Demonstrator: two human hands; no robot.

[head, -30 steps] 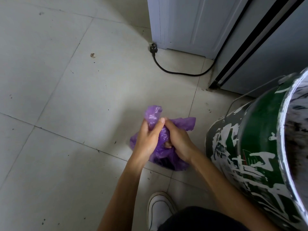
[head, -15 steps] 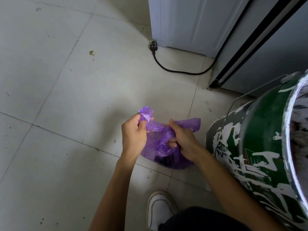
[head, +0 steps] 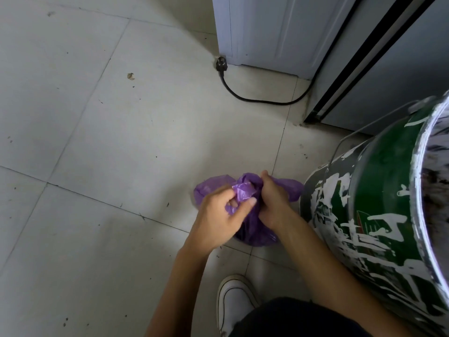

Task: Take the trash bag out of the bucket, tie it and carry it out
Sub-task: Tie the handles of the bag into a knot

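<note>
Both bare forearms reach up from 6 o'clock toward the frame's centre. The left hand [head: 220,216] curls its fingers, thumb pointing to 3 o'clock, pinching purple plastic. The right hand [head: 274,200] sits clenched just beside it at 3 o'clock, knuckles up.

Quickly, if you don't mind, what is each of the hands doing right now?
Left hand: closed, pinching a flap of the purple trash bag.
Right hand: closed, gripping the same bag's gathered top.
</note>
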